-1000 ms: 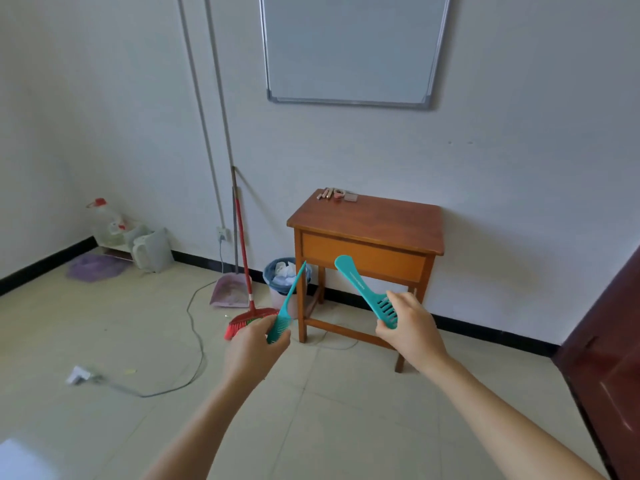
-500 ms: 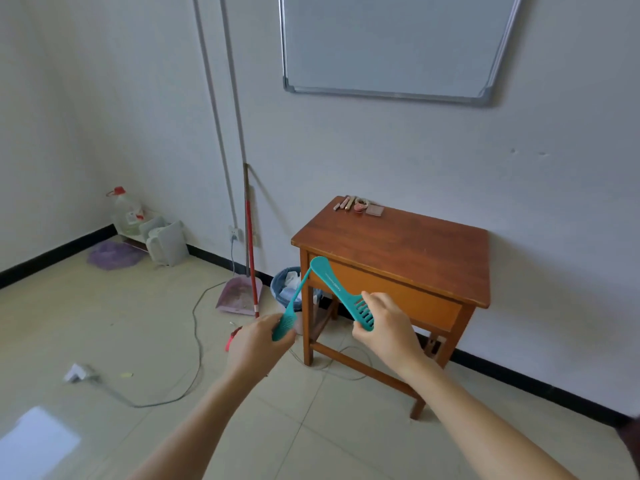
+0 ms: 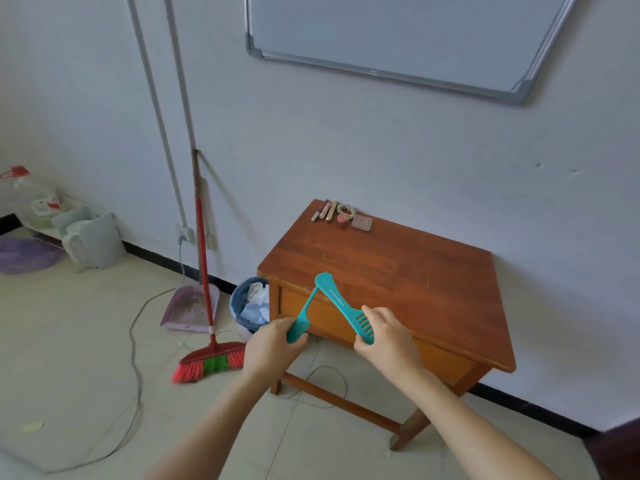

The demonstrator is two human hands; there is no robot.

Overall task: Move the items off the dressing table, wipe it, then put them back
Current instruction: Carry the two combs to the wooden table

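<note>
Room: white wall, whiteboard [image 3: 398, 32] overhead, broom [image 3: 207, 306] leaning left of my wooden worktop [image 3: 398, 271].
Left hand [image 3: 273, 346]: fingers curled round the toothed end of a thin teal comb [image 3: 303, 318], just off the near left corner.
Right hand [image 3: 388, 337]: gripping the toothed end of a wide teal comb [image 3: 341, 301], handle over the near edge.
Far left corner: cosmetics [image 3: 341, 214] in a row.

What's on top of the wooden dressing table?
On the dressing table, a cluster of cosmetics lies at the back left corner. The narrow comb in the left hand and wide comb in the right hand cover part of its front edge.
</note>
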